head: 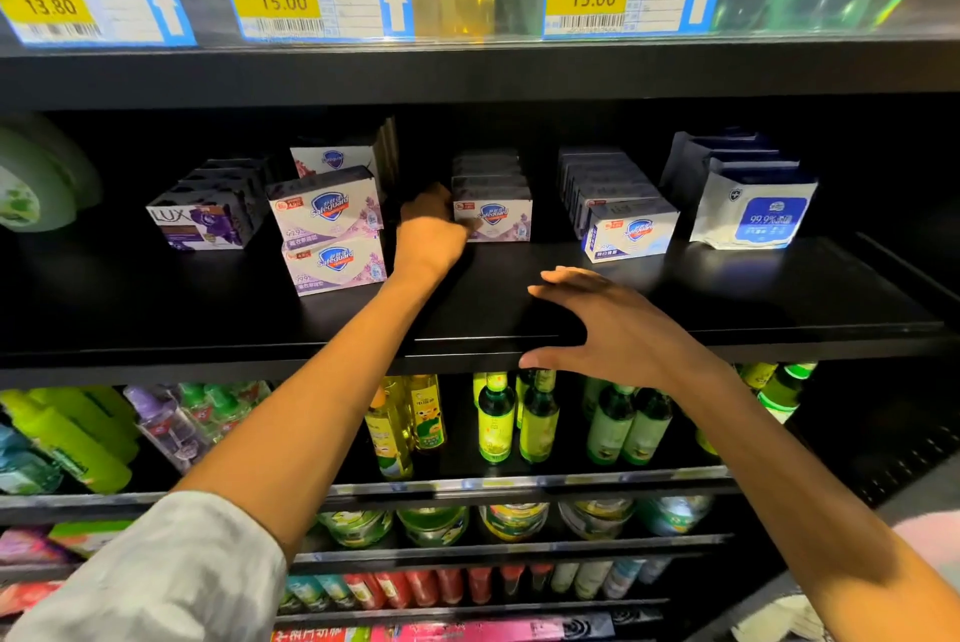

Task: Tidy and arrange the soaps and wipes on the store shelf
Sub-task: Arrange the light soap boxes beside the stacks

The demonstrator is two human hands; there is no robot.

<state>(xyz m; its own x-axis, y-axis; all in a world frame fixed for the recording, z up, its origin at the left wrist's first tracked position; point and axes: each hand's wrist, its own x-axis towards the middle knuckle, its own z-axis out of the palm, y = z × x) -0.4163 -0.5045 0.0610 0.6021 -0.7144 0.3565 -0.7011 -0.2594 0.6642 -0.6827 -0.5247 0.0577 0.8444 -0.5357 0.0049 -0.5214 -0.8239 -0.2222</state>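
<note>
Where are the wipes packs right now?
The wipes packs stand at the right end of the black shelf, just right of the blue-and-white Safeguard soap row.

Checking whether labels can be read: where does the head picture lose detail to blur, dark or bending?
Head view: yellow price tags sharp at the numbers, small print blurred; black shelf's rear dark; shelf edges bow; purple Lux soap boxes soft.
</note>
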